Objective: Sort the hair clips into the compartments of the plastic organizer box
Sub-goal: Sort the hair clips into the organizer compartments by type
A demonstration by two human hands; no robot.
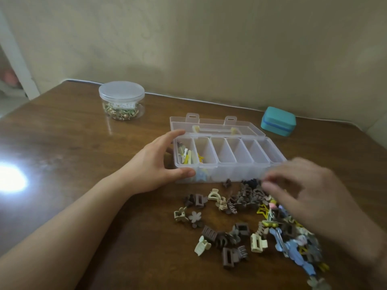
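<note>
A clear plastic organizer box [228,155] sits near the middle of the brown wooden surface [73,143], its lid folded open behind it, and a few hair clips [188,156] lie in its leftmost compartments. In front of the box, toward the right, a loose pile of small claw-shaped hair clips [240,222] lies spread on the surface. A round clear plastic jar with a lid [121,100] stands behind and to the left of the box, and a small teal zippered case [278,121] behind and to its right, near the wall.

Right hand [310,193] blurred; its grip unreadable
</note>
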